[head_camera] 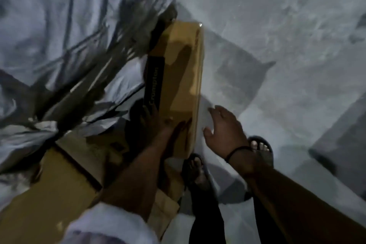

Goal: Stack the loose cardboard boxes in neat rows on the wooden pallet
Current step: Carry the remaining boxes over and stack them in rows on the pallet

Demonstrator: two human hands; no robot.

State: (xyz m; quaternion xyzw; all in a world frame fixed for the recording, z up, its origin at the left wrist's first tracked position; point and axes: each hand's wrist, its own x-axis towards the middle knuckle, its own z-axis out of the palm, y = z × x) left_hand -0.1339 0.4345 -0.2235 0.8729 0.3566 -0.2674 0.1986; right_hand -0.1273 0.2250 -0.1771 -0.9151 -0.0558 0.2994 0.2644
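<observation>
A long narrow cardboard box (pixel 182 69) with a black printed strip on its left side runs away from me in the middle of the view. My left hand (pixel 158 123) lies on its near end, fingers wrapped over the left edge. To the right of that near end, my right hand (pixel 223 128) hovers with fingers spread, apart from the box, a dark band on its wrist. More brown cardboard boxes (pixel 55 184) lie at the lower left, partly under a sheet. No wooden pallet can be made out.
A crumpled grey plastic sheet (pixel 59 35) covers the whole left side. Pale concrete floor (pixel 277 16) fills the right. My sandalled feet (pixel 198 170) stand just behind the box. A dark slab edge (pixel 340 136) shows at the right.
</observation>
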